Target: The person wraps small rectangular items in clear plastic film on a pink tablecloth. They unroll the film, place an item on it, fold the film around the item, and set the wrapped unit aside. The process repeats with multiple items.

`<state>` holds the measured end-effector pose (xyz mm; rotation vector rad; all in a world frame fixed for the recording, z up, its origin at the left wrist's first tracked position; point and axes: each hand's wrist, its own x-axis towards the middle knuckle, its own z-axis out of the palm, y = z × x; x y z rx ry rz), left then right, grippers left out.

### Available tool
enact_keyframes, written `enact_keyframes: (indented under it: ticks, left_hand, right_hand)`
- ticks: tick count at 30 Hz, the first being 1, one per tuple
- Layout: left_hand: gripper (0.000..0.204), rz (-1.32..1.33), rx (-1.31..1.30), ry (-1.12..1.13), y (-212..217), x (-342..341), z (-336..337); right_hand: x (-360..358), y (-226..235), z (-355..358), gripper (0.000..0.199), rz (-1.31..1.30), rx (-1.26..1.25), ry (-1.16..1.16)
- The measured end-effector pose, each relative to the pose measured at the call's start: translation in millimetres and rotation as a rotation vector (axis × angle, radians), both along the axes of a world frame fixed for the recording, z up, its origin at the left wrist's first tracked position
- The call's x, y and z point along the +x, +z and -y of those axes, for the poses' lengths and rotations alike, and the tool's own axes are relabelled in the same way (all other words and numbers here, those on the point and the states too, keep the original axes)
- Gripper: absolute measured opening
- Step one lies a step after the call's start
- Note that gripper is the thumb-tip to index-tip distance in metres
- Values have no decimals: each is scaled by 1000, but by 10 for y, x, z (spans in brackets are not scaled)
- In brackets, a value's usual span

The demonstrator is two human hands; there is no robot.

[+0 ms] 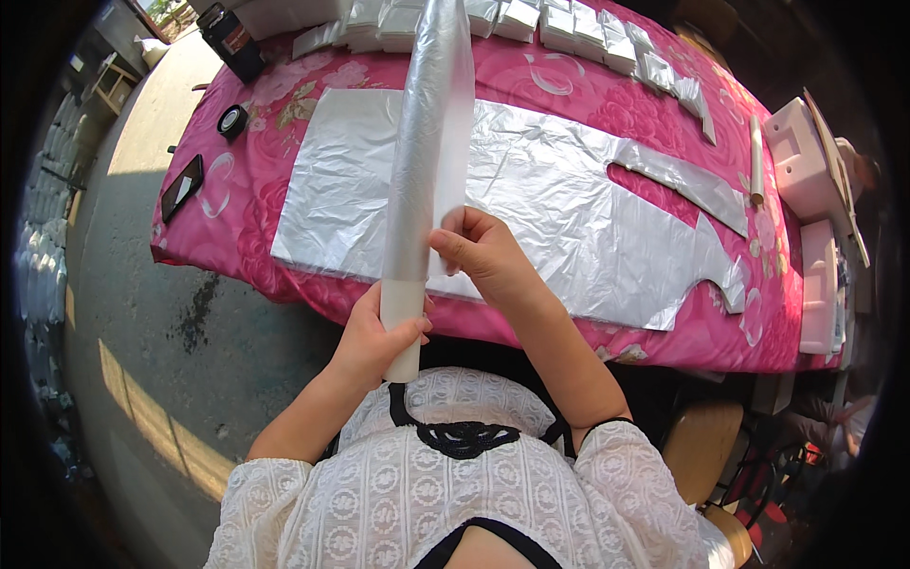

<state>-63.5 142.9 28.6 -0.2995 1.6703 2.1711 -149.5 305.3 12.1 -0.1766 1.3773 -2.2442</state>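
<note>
A long roll of clear plastic film [424, 142] stands up in front of me, wound on a pale tube core [403, 346]. My left hand [368, 339] is closed around the bare lower end of that core. With thumb and fingers pinched together, my right hand [485, 254] holds the loose edge of the film on the roll's right side. Beneath lies a flat, crinkled stack of whitish plastic aprons [550, 213], with a neck cutout and straps toward the right. The roll covers part of the stack.
A pink flowered cloth [261, 213] covers the table. On its left are a phone [182, 188], a black tape roll [231, 121] and a dark jar [230, 43]. Folded white packets [569, 33] line the far edge. A thin tube [756, 161] and foam boxes [801, 142] are at right.
</note>
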Motion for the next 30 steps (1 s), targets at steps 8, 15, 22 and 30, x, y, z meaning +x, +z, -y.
enact_keyframes:
  ticks: [8,15,22,30]
  left_hand:
    - [50,14,308,-71,5,-13,-36]
    - [77,59,781,-543,-202,-126,5]
    - [78,32,285,-309,-232,-293,-30]
    - [57,249,-108,-210,-412,-181,18]
  right_hand:
    - [15,-247,-31,29,90,-129,94]
    - [153,62,-19,60,-101,-155,188]
    - [246,-9,-158,43,-311,370,-50]
    - [416,-322,-324,54,-221,557,14]
